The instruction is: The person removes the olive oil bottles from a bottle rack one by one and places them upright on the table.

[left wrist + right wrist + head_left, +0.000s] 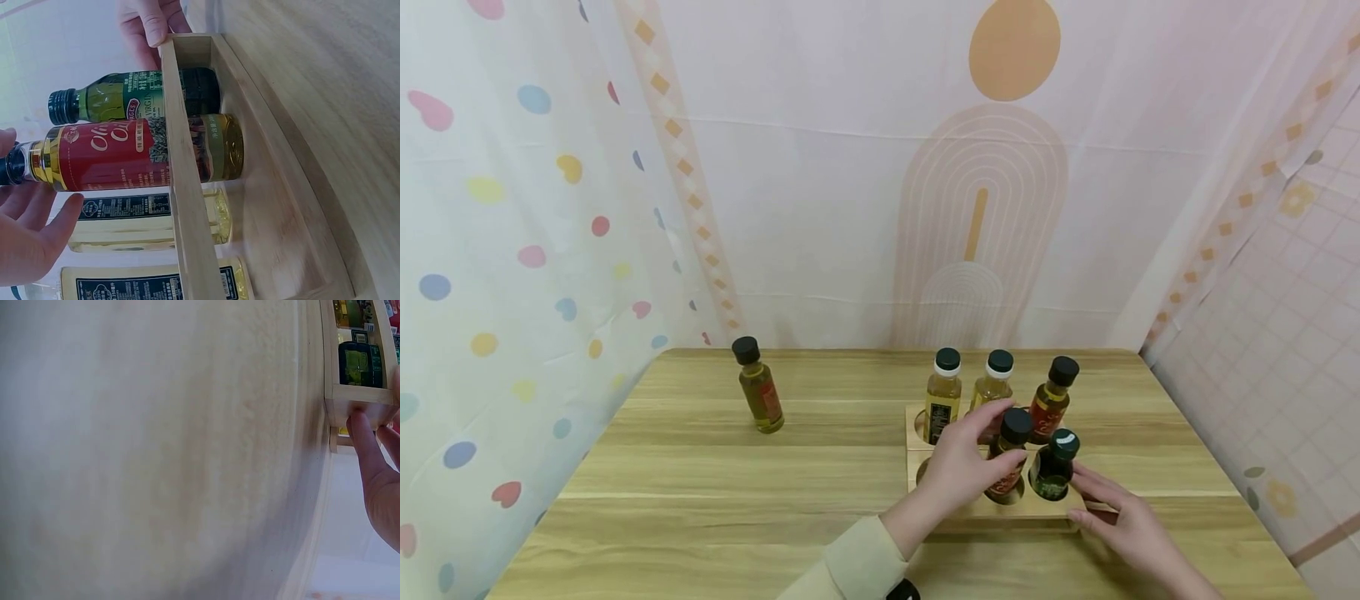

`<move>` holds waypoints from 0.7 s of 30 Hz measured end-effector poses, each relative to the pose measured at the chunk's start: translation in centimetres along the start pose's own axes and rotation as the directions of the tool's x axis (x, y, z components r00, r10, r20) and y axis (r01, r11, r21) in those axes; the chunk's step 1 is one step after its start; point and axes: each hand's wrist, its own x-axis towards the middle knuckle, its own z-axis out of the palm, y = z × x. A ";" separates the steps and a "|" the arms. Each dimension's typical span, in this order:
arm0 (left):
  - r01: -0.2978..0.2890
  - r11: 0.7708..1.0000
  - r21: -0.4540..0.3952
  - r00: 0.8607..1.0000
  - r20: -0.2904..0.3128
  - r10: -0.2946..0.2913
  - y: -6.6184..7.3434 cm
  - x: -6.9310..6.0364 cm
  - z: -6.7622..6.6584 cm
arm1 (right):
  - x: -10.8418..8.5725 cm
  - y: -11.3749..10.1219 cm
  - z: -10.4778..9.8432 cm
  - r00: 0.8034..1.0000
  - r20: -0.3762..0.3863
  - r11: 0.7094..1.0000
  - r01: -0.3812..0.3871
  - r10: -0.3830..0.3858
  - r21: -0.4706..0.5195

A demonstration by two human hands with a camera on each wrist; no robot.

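Observation:
A two-step wooden rack (1045, 510) with round holes holds several oil bottles. In its front middle hole stands a red-labelled olive oil bottle (106, 153) with a black cap. My left hand (958, 467) is loosely around the upper part of this bottle, its fingers behind the neck. In the left wrist view the thumb lies apart from the glass. My right hand (1123, 521) holds the rack's right end, thumb at the front corner and fingers along the side. Beside that hand sits a dark green olive oil bottle (1052, 471) in the front right hole.
On the back step stand two pale oil bottles, one left (942, 400) and one middle (992, 385), and another red-labelled bottle (1050, 404). A lone olive oil bottle (762, 396) stands at the table's back left. A black object (904, 590) shows beside the left sleeve.

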 end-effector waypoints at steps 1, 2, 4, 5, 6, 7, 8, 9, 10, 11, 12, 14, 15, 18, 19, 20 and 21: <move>-0.003 1.000 0.001 1.000 -0.006 0.003 0.0 0.0 0.0 | 0.0 0.0 0.0 1.000 0.002 1.000 -0.004 0.004 0.002; -0.004 1.000 -0.002 1.000 -0.010 0.004 0.0 0.1 0.0 | 0.0 0.0 0.0 1.000 0.004 1.000 -0.007 0.007 0.003; -0.004 1.000 -0.008 1.000 -0.018 0.004 0.1 0.1 0.0 | 0.0 0.0 0.0 1.000 0.007 1.000 -0.012 0.012 0.006; -0.003 1.000 -0.013 1.000 -0.020 0.003 0.1 0.2 0.0 | 0.0 0.0 0.0 1.000 0.006 1.000 -0.011 0.011 0.008; -0.004 1.000 -0.022 1.000 -0.024 0.004 0.1 0.2 0.0 | 0.0 0.0 0.0 1.000 0.007 1.000 -0.009 0.009 0.009; -0.001 1.000 -0.029 1.000 -0.025 0.001 0.2 0.2 0.0 | 0.0 0.0 0.0 1.000 0.006 1.000 -0.006 0.006 0.009; 0.002 0.999 -0.038 1.000 -0.026 -0.003 0.2 0.2 0.0 | 0.0 0.0 0.0 1.000 0.006 1.000 -0.001 0.001 0.010; 0.006 0.999 -0.044 1.000 -0.027 -0.007 0.2 0.2 0.0 | 0.0 0.0 0.0 1.000 0.006 1.000 0.003 -0.003 0.011; 0.011 0.998 -0.056 1.000 -0.029 -0.013 0.2 0.2 -0.1 | 0.0 0.1 0.0 1.000 0.005 1.000 0.006 -0.006 0.010; 0.016 0.998 -0.069 0.999 -0.029 -0.018 0.3 0.2 -0.1 | 0.0 0.1 0.0 1.000 0.004 1.000 0.007 -0.007 0.010; 0.021 0.997 -0.081 0.999 -0.030 -0.024 0.3 0.2 -0.1 | 0.0 0.0 0.0 1.000 0.003 1.000 0.008 -0.008 0.011; 0.034 0.994 -0.101 0.999 -0.032 -0.037 0.4 0.2 -0.1 | 0.0 0.0 0.0 1.000 0.004 1.000 0.004 -0.004 0.006; 0.039 0.993 -0.112 0.999 -0.034 -0.043 0.4 0.2 -0.1 | 0.0 0.0 0.0 1.000 0.006 1.000 -0.001 0.000 0.005; 0.050 0.989 -0.142 0.998 -0.039 -0.056 0.6 0.2 -0.1 | 0.1 0.0 0.0 1.000 0.007 1.000 -0.009 0.009 -0.001; 0.047 0.988 -0.148 0.998 -0.043 -0.053 0.6 0.2 -0.2 | 0.1 0.0 0.0 1.000 0.007 1.000 -0.011 0.011 -0.006; 0.042 0.987 -0.155 0.998 -0.048 -0.050 0.6 0.1 -0.2 | 0.1 0.0 0.0 1.000 0.007 1.000 -0.011 0.011 -0.006; 0.033 0.987 -0.158 0.998 -0.054 -0.042 0.7 0.1 -0.3 | 0.0 0.0 0.0 1.000 0.006 1.000 -0.010 0.010 -0.008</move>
